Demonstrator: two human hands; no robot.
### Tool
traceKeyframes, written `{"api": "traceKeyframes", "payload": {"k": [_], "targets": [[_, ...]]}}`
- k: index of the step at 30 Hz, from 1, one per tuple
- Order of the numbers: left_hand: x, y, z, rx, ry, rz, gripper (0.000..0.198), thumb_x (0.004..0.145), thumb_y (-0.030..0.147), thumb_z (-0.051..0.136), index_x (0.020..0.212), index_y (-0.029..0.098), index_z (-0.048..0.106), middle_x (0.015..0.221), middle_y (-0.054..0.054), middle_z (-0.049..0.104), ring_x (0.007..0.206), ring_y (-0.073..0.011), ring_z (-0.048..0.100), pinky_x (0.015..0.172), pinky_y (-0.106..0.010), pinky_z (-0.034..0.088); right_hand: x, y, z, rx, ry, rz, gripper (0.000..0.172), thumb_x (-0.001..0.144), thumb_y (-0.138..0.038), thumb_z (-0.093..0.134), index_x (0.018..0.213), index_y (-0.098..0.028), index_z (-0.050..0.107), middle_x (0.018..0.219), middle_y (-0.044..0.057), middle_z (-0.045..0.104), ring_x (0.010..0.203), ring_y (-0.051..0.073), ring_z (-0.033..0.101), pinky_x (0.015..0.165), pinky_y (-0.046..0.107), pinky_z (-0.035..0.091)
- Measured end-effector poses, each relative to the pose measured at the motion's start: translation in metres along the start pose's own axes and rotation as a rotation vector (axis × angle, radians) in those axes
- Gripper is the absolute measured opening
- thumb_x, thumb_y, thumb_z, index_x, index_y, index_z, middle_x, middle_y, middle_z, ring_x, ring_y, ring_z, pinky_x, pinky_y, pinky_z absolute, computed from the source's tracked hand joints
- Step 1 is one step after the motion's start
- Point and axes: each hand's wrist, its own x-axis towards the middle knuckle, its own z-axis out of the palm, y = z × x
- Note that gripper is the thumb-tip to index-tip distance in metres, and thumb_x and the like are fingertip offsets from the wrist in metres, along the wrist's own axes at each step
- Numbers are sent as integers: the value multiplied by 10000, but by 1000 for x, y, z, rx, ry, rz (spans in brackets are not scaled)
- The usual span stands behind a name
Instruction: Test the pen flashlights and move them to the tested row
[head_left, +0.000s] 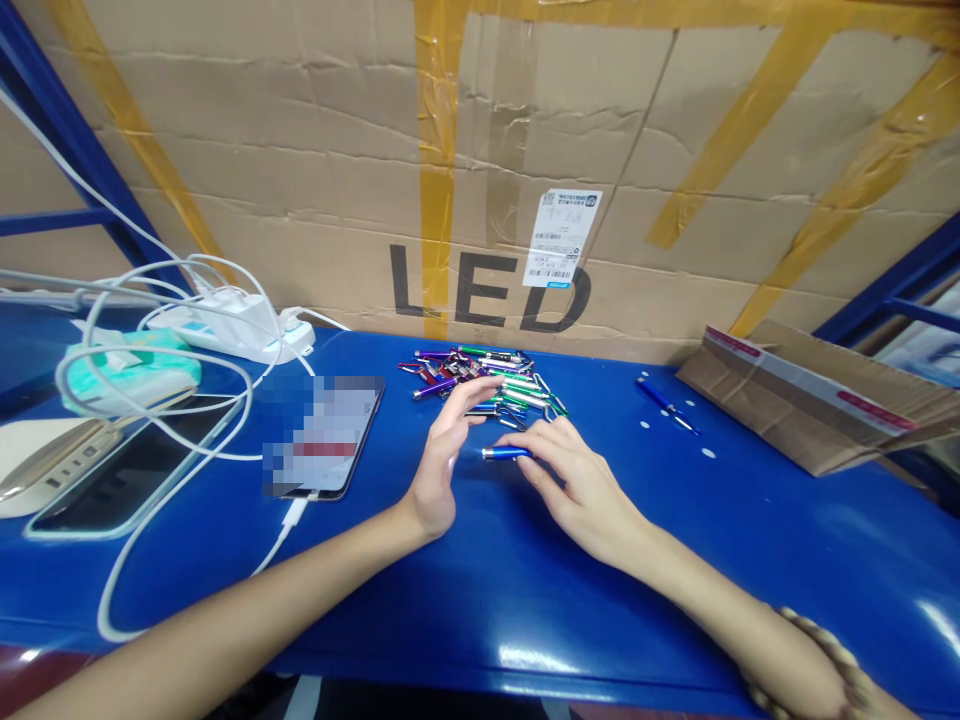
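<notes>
Here, right hand (576, 488) tight on a blue tube (505, 453), left hand (439, 462) outstretched nearby.

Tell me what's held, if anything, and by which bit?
The right hand grips a blue tube by the end away from its silver tip; the left hand holds nothing.
</notes>
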Motion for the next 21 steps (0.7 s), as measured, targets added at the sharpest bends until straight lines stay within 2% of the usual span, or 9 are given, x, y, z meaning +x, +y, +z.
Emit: {"api": "traceKeyframes", "payload": {"k": [10, 15, 18, 19, 21], "targets": [[0, -2, -1, 20, -18, 16, 485, 834, 426, 333, 1211, 186, 519, 1351, -103, 515, 1298, -320, 405, 994, -435, 315, 0, -4, -3, 16, -60, 1, 307, 995, -225, 349, 1169, -255, 599, 915, 46, 624, 880, 209, 536, 840, 392, 497], [0, -1, -1, 15, -13, 12, 476, 829, 420, 344, 1203, 194, 532, 1351, -93, 529, 1296, -321, 411, 1000, -431, 318, 2, -1, 1, 5, -27, 25, 271, 969, -281, 447, 1197, -236, 587, 1044, 57, 657, 992, 215, 579, 864, 383, 506], [0, 0, 0, 34, 0, -10, 473, 834, 416, 338, 1205, 196, 533, 1365, -91, 525, 1301, -319, 408, 1001, -426, 315, 9, 21, -9, -70, 23, 202, 254, 967, -267, 441, 1172, -246, 590, 1106, 48, 680, 997, 213, 636, 830, 361, 520], [-1, 1, 0, 49, 4, -20, 473, 836, 411, 331, 1207, 194, 531, 1367, -93, 523, 1303, -318, 407, 1001, -426, 313, 11, 33, -16, -135, 28, 341, 246, 970, -286, 436, 1159, -266, 594, 1046, 28, 702, 940, 214, 661, 783, 354, 529], [-1, 1, 0, 80, 0, -31, 476, 838, 403, 319, 1208, 190, 530, 1370, -99, 519, 1304, -317, 405, 1000, -427, 310, 12, 61, -35, -218, 91, 499, 280, 981, -319, 405, 1145, -211, 605, 919, 64, 709, 876, 253, 671, 740, 401, 529]]}}
